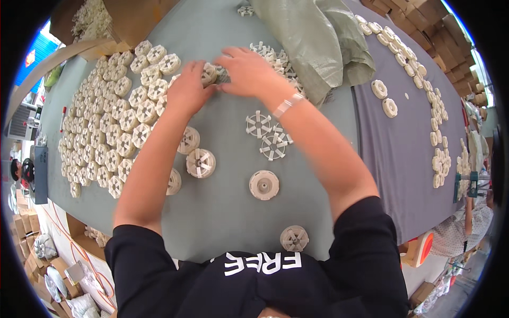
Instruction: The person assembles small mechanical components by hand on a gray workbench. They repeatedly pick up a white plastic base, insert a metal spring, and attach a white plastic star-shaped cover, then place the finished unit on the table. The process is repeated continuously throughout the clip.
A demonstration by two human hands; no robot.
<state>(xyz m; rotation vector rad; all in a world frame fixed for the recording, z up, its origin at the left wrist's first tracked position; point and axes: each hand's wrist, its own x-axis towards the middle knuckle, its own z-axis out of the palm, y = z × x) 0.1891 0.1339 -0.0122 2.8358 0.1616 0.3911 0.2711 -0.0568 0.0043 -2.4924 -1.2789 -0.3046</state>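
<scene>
My left hand (188,89) curls round the left side of a round cream plastic part (209,74), with fingertips and thumb against it. Just right of that part, my right hand (245,71) has its thumb and fingers apart. Between the hands lies something grey, too small and partly covered to name. Beyond the right hand is a pile of spoked cream plastic pieces (283,66). Nearer me lie loose spoked pieces (258,124), a spoked round part (201,162), a cream disc with a centre hole (264,185) and another spoked disc (294,238).
Many assembled round parts (98,127) cover the table's left side. A cardboard box (135,24) of small pale pieces stands far left. A greenish plastic sack (313,42) lies at the far side. Cream rings (389,108) line the grey cloth (387,175) on the right.
</scene>
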